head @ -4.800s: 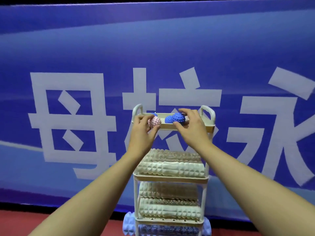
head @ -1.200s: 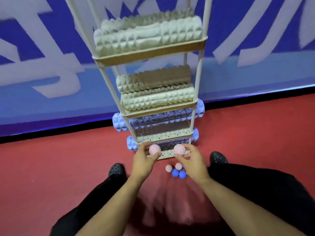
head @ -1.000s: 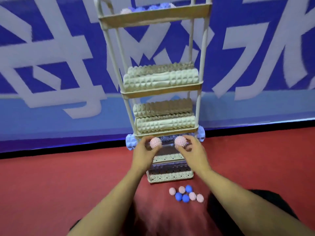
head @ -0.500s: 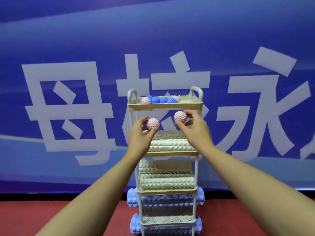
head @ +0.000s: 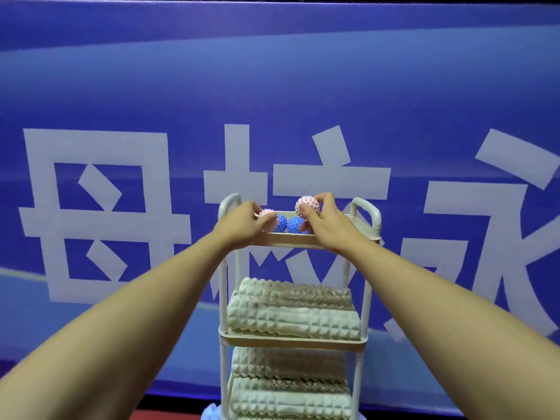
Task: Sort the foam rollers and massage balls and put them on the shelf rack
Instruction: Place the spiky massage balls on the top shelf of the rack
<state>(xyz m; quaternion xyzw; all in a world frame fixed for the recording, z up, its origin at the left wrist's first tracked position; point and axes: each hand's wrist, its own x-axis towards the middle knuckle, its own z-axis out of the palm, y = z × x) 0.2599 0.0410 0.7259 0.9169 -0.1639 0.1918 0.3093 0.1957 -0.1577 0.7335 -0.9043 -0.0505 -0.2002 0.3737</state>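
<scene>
A blue banner (head: 272, 86) with large white characters fills the background, its edges running out of view on every side. In front of it stands the cream shelf rack (head: 298, 339), cut off at the bottom of the view so its lowest tiers cannot be seen; only a sliver of a pale blue roller end (head: 210, 412) shows at the lower left beside the rack post. The second tier holds two beige foam rollers (head: 294, 318) lying lengthwise, one behind the other, and the tier below holds two more beige rollers (head: 291, 389), the front one partly cropped. On the top tray (head: 285, 239) two blue massage balls (head: 289, 224) sit side by side between the hands, their lower halves hidden by the tray's front rim. The left hand (head: 242, 227) reaches over the tray's left end and pinches a pink spiky ball (head: 268, 218) low inside the tray, just beside the blue balls; the fingers cover much of it, so whether it already rests on the tray floor is hard to say. The right hand (head: 325, 224) pinches a second pink ball (head: 307, 206) between thumb and fingertips, held above the rim and just over the blue balls, its far side hidden by the fingers.
</scene>
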